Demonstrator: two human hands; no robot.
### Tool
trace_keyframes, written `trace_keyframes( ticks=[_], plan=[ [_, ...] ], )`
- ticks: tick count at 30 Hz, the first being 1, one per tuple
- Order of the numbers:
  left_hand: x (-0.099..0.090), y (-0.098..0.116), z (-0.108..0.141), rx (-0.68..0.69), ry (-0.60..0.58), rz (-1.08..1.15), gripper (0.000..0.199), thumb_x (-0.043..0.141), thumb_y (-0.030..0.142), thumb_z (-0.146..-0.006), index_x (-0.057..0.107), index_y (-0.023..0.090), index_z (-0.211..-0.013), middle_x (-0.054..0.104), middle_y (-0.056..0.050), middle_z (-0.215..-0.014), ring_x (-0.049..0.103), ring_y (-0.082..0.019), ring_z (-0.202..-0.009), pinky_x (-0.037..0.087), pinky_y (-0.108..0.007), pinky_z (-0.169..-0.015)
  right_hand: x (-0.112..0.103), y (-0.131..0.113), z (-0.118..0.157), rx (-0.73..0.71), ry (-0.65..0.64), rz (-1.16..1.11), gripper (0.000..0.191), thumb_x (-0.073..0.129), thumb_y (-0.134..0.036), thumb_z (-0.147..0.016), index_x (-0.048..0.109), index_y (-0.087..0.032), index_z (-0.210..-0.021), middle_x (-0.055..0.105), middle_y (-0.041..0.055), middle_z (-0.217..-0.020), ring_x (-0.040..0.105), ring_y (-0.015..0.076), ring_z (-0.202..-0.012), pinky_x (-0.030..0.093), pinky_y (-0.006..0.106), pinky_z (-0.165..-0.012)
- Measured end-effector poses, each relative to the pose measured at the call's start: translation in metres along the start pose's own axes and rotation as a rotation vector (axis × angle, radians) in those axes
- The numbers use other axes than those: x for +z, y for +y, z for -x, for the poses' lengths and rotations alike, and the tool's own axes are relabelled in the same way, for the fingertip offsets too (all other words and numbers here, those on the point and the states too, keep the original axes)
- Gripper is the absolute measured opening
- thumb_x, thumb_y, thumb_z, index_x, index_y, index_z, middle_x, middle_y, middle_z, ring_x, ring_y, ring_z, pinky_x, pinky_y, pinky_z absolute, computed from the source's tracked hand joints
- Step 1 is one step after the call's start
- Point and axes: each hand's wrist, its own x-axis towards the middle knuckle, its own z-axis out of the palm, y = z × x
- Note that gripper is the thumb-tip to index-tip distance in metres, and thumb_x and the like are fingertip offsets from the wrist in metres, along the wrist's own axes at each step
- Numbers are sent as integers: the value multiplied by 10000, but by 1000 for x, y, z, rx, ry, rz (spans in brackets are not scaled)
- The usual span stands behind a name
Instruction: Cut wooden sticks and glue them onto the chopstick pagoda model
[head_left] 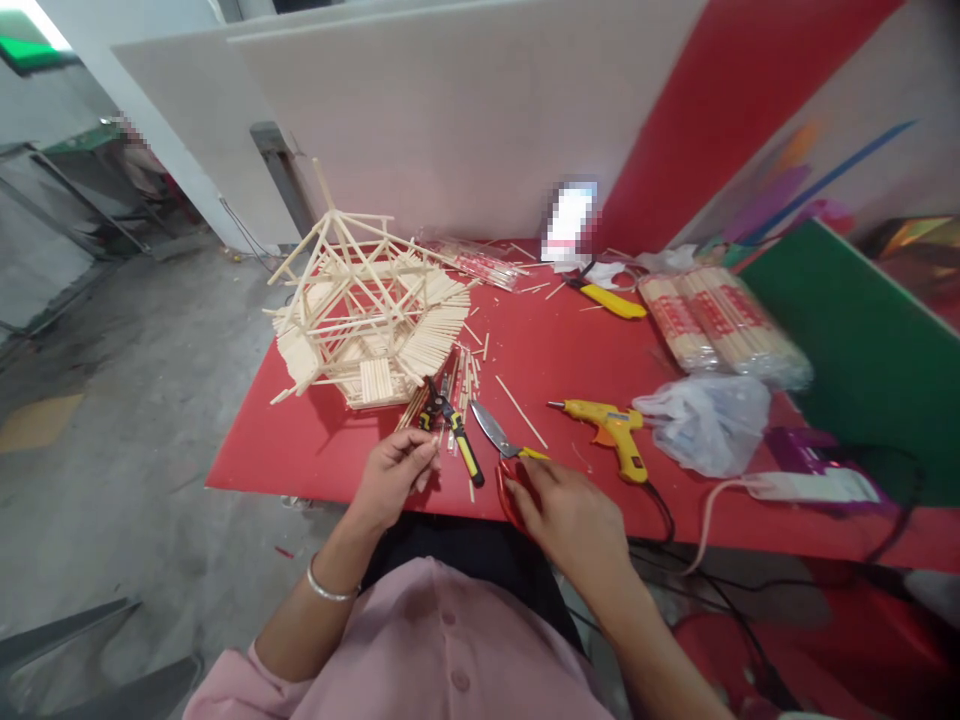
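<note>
Near the table's front edge, my left hand has thumb and fingertips pinched together; what they hold, if anything, is too small to name. My right hand rests over the red handle of the scissors, whose blades point up and left. Between the hands lie black-and-yellow pliers, beside a scatter of short wooden sticks. A wooden stick structure with a pointed frame and fan-like slatted parts stands behind my left hand.
On the red table a yellow glue gun lies right of my right hand, its cable over the front edge. Further right are a plastic bag, bundled sticks and a green board. A yellow-handled cutter and lit phone are behind.
</note>
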Motion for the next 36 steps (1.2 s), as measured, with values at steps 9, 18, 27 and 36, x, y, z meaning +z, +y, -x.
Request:
trace_keyframes(
  ticks=[9,18,27,36],
  plan=[
    [8,20,4,60,-162,-99,215,794,353,-697,725,152,-731,636,-12,-586,535,-96,-506,422,-205,-486,-30,-48,-27,-320,291,-766,149,573,-191,-913,706,-228,-970,752,24,-859,688,126,-771,549,256,-728],
    [16,9,23,-340,-55,559,309,820,370,-680,686,127,-817,599,-2,-649,513,-61,-543,349,-154,-456,-22,-71,-26,-459,526,-755,274,579,-75,-852,700,-238,-1036,755,52,-852,715,174,-829,585,318,-738],
    [16,18,16,-165,48,445,315,766,429,-737,628,156,-813,580,49,-545,407,-26,-337,291,-141,-339,-14,29,-25,321,246,-41,318,492,-267,-857,659,-153,-1103,713,145,-1013,664,273,-889,497,373,-725],
    [18,24,14,-141,98,439,346,835,372,-649,683,128,-842,619,24,-599,484,-27,-403,314,-135,-357,11,103,-39,636,-75,-146,200,560,-320,-679,641,-168,-781,649,96,-687,598,232,-629,393,309,-544]
  ],
)
